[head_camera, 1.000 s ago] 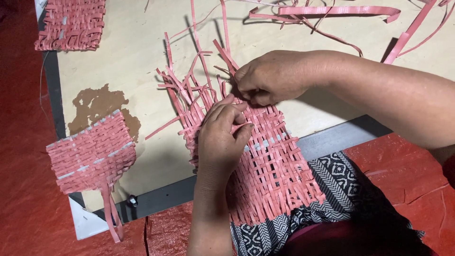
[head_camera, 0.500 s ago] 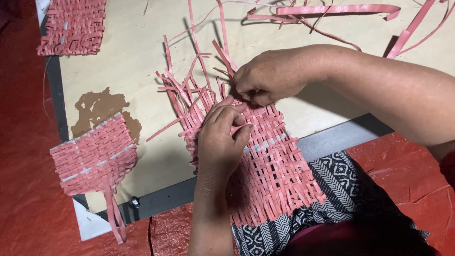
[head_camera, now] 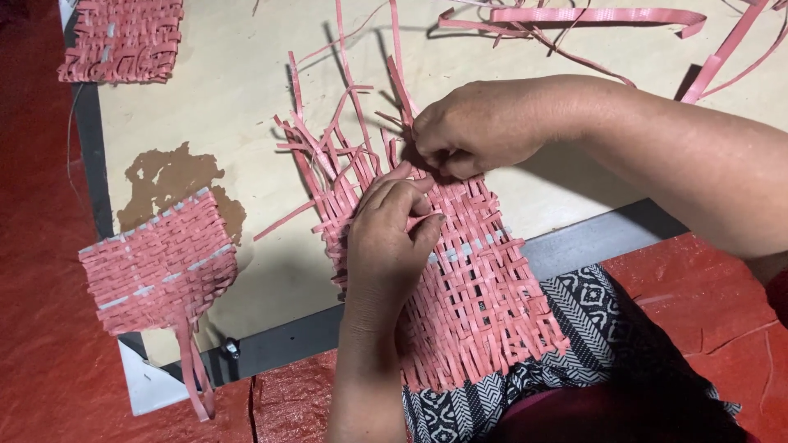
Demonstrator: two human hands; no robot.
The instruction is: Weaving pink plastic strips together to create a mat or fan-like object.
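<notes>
Pale plywood, a board point(head_camera: 246, 123) with a brown patch where the surface has peeled, is lying over a red floor point(head_camera: 41, 328), carrying two finished pink woven pieces point(head_camera: 156, 267) at its left side and loose pink strips point(head_camera: 591, 15) along the top. The mat point(head_camera: 468, 287) being woven is spreading from the board's near edge onto a black-and-white cloth point(head_camera: 591, 328), its unwoven ends fanning up towards the top. The left hand point(head_camera: 390, 238) is pressing down on the mat's upper part with fingers curled, and the right hand point(head_camera: 484, 127), just above it, is pinching a strip end at the weave's edge.
</notes>
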